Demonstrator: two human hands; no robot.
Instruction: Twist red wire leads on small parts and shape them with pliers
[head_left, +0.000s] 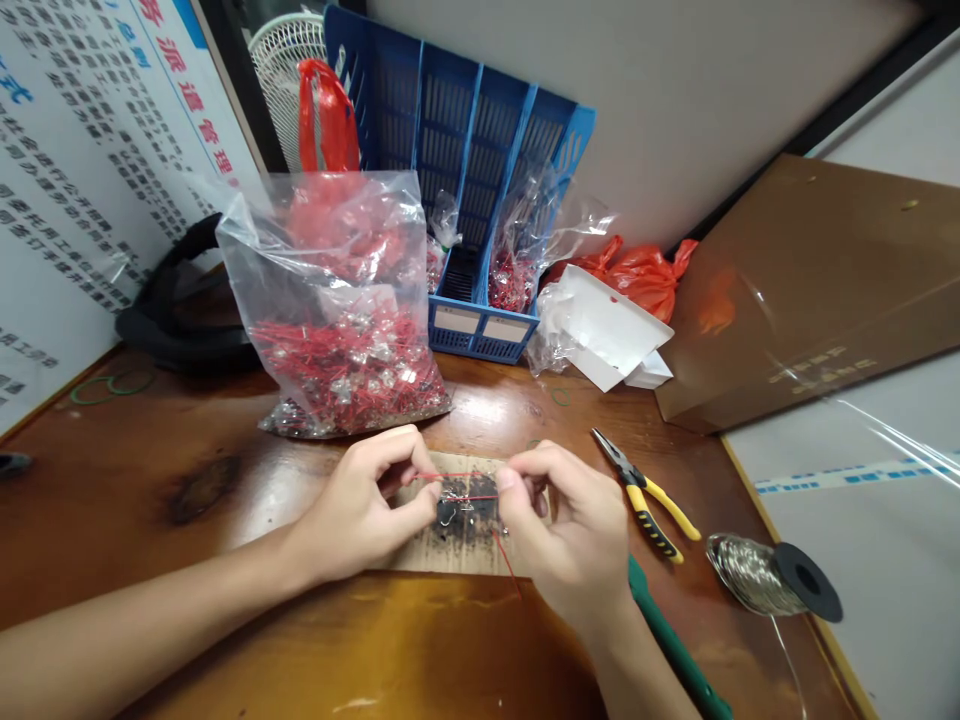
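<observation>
My left hand (371,495) and my right hand (566,520) meet over a scorched piece of cardboard (459,540) on the wooden table (150,500). Both are closed in a pinch on thin red wires (465,486) stretched between them, with a small metal part hanging at the middle. A loose red wire end trails down toward me from the right hand. A green tool handle (667,640) lies under my right wrist.
A clear bag of red wired parts (345,340) stands just beyond my hands. Behind it stand a blue file rack (465,170), more bags and a white box (607,330). Yellow-handled pliers (645,495) and a solder spool (780,577) lie at right, beside a brown carton (817,290).
</observation>
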